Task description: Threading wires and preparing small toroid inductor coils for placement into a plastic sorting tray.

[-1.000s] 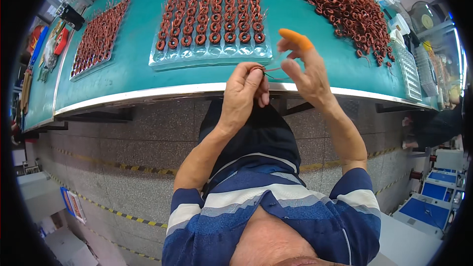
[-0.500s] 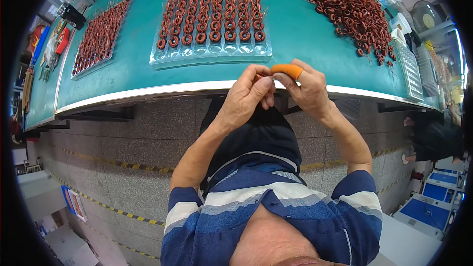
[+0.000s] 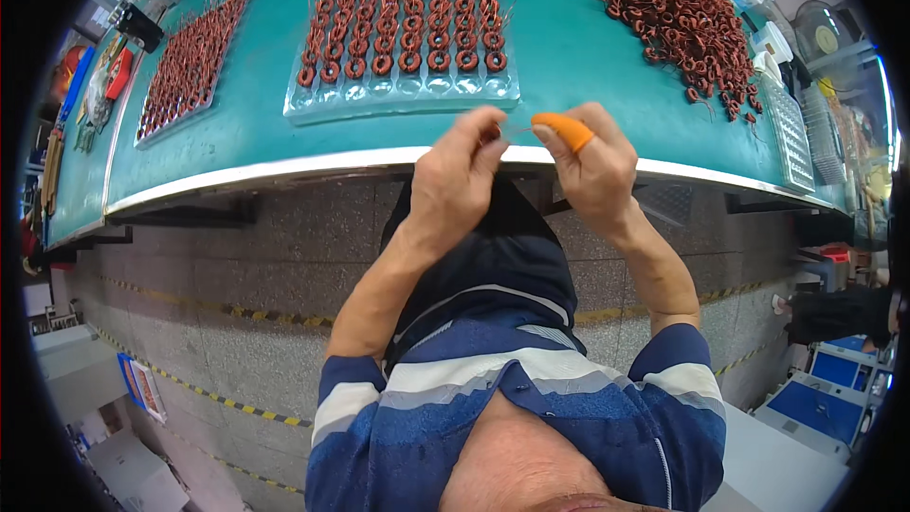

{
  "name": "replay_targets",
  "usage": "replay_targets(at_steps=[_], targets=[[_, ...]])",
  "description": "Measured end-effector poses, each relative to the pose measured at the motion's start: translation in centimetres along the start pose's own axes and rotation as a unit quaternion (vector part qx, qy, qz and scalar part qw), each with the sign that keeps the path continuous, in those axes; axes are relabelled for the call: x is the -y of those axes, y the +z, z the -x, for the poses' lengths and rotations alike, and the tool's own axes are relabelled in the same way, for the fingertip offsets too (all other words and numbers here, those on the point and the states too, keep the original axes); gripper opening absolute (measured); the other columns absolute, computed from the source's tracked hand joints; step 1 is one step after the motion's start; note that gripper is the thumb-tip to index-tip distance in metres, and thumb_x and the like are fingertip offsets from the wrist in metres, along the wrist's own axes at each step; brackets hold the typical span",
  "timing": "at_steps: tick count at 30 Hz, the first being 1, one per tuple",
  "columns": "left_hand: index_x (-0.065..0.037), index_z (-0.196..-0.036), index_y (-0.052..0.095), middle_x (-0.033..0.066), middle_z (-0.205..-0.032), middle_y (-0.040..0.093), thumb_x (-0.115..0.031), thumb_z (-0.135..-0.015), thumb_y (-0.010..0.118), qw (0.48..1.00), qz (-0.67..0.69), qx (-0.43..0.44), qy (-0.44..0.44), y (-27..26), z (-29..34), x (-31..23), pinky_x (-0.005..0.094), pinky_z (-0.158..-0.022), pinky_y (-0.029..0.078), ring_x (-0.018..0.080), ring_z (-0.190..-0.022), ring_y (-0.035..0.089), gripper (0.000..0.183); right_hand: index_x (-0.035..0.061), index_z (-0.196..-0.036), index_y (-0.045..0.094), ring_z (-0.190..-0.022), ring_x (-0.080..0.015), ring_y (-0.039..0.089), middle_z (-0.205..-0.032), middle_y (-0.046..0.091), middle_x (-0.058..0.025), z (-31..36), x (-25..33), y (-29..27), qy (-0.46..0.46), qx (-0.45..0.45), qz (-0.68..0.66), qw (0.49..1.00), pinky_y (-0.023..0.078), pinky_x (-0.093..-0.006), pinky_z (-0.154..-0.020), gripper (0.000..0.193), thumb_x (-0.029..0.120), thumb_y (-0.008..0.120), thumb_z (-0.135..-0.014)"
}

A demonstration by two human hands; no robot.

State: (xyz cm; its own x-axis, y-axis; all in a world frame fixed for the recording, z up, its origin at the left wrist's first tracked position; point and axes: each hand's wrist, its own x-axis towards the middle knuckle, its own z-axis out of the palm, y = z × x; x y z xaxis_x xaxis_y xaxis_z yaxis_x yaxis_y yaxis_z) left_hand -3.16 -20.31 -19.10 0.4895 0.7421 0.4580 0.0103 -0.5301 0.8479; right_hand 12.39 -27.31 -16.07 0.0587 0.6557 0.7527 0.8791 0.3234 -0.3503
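Over the table's front edge, my left hand (image 3: 453, 178) is closed with its fingertips around a small reddish-brown wire-wound ring coil (image 3: 489, 133), mostly hidden by the fingers and blurred. A thin wire lead (image 3: 518, 129) runs from it across to my right hand (image 3: 599, 171), where thumb and forefinger pinch its end. An orange finger cot (image 3: 565, 130) covers the right forefinger. Just beyond the left hand lies a clear plastic tray (image 3: 308, 114) holding rows of upright ring coils (image 3: 409, 41), its nearest row of pockets bare.
A big heap of loose coils (image 3: 668, 24) covers the back right of the green table (image 3: 578, 66). Another filled tray (image 3: 194, 66) lies at the left. Stacked plastic trays (image 3: 794, 147) stand at the right edge. A person in dark clothes (image 3: 834, 318) is far right.
My hands have drawn apart, the left going left and the right slightly right. The wire lead now shows stretched between them.
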Motion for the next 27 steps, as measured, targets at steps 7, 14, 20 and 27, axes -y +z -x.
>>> replay_targets(at_steps=[7,14,20,27], targets=[[-0.001,-0.113,0.051,0.0029,-0.075,0.055,-0.009,-0.093,0.058,0.919,0.374,0.07,-0.1,-0.3,0.0,-0.5,0.0221,-0.053,0.044,0.0081,-0.06,0.052,0.022,0.0,-0.08,0.068,-0.056,-0.018,0.051,-0.065,0.053,-0.0075,-0.3,1.8,-1.8,0.164,0.064,-0.066,0.982,0.039,-0.028,-0.05,0.011,0.011,0.068,-0.084],[-0.001,-0.115,0.048,0.0021,-0.073,0.052,-0.01,-0.097,0.051,0.894,0.429,0.094,-0.095,-0.2,0.4,0.7,0.0214,-0.054,0.042,0.0084,-0.059,0.051,0.02,0.0009,-0.083,0.069,-0.06,-0.0079,0.049,-0.068,0.058,-0.0024,0.6,1.1,-0.4,0.324,0.066,-0.26,0.907,0.037,-0.0238,-0.054,0.024,0.023,0.063,-0.092],[0.0,-0.122,0.045,0.0039,-0.073,0.05,-0.016,-0.097,0.052,0.917,0.345,0.16,-0.12,-1.5,0.1,0.5,0.0229,-0.058,0.044,0.011,-0.063,0.051,0.03,-0.0001,-0.081,0.069,-0.055,-0.0056,0.044,-0.067,0.055,0.0013,1.3,0.4,0.1,0.38,0.074,-0.348,0.854,0.036,-0.0213,-0.051,0.029,0.022,0.057,-0.095],[0.0,-0.121,0.044,0.0067,-0.081,0.051,-0.016,-0.097,0.051,0.922,0.352,0.118,-0.106,-2.1,0.1,1.0,0.0244,-0.06,0.046,0.013,-0.067,0.054,0.03,-0.0014,-0.116,0.057,-0.073,-0.0063,0.055,-0.085,0.062,-0.0038,3.0,0.2,0.2,0.366,0.025,-0.416,0.832,0.044,-0.0193,-0.068,0.033,0.021,0.061,-0.093]])
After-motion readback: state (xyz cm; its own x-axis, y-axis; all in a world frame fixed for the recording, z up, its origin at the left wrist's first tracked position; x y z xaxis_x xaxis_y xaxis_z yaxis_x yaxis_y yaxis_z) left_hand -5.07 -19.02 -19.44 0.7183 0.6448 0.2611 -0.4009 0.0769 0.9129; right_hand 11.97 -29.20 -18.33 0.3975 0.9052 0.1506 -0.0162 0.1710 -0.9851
